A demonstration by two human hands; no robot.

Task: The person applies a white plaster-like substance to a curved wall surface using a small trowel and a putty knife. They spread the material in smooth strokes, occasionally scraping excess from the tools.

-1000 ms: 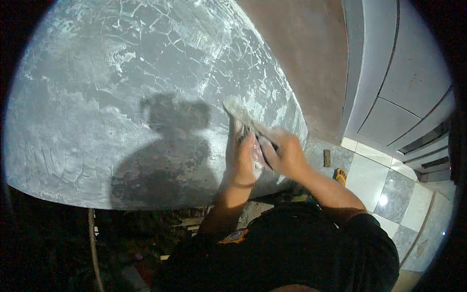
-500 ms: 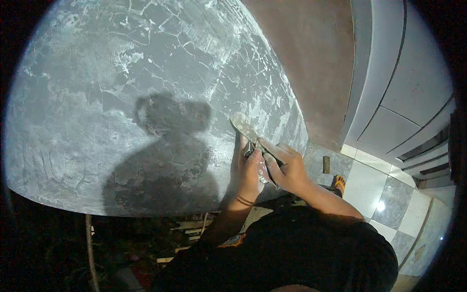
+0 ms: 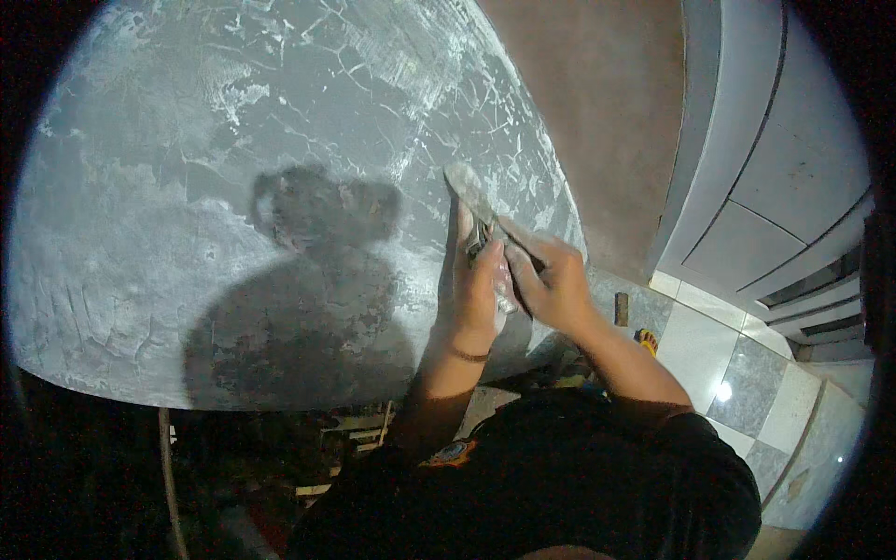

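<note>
A large grey curved surface (image 3: 187,140), mottled with white cracks and patches, fills the left and centre, with my head's shadow on it. My left hand (image 3: 479,285) is closed round a dusty tool and a crumpled, shiny pinkish piece, whose kind I cannot make out. My right hand (image 3: 551,280) grips the same tool from the right, fingers bent over it. The tool's pale, round-ended flat blade (image 3: 464,185) points up and away from me against the surface; its handle is mostly hidden by my fingers.
A brown wall (image 3: 597,112) and grey panelled door (image 3: 775,168) stand at the right. Below them, a small block (image 3: 622,308) and a foot in a yellow sandal (image 3: 646,343) are on the checkered tile floor (image 3: 700,364). A pole (image 3: 170,476) rises in the dark area at lower left.
Both hands and the blade first moved slightly down and right, then back up the surface over the last half second. Both hands keep their hold.
</note>
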